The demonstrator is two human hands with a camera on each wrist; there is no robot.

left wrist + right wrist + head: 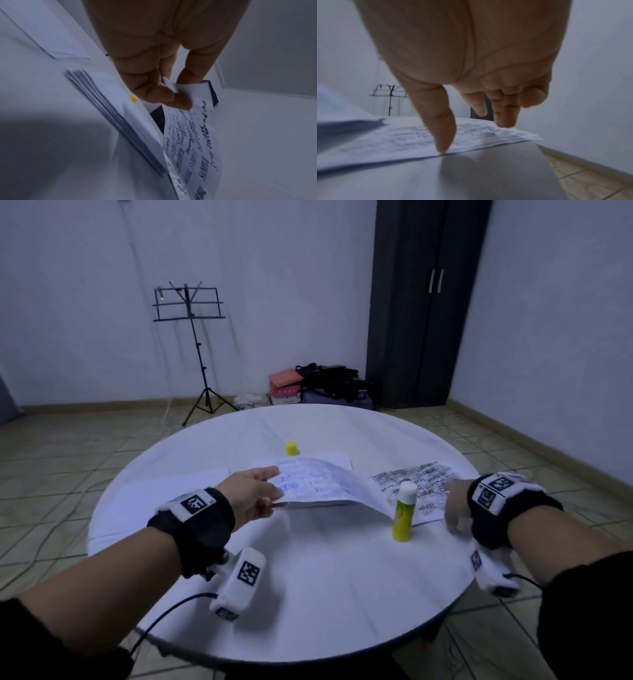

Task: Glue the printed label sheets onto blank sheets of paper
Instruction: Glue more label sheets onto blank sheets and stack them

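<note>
My left hand (270, 491) pinches the near-left corner of a printed label sheet (318, 484) and holds it raised and curled over the table, print facing down. In the left wrist view the hand (173, 92) holds that sheet (193, 142), which reads SAMPLE. My right hand (454, 515) hovers over the stack of printed sheets (419, 481) at the right; its thumb (444, 147) touches the stack's near edge (412, 140) and the other fingers hang relaxed. A yellow-green glue stick (404, 513) with a white top stands upright between my hands.
A yellow cap (291, 448) stands on the far side of the round white table (325, 594). Blank sheets (164, 501) lie at the left, and a stack of blank paper (109, 108) lies under the raised sheet. A music stand (190, 306) and a dark wardrobe (421, 302) stand behind.
</note>
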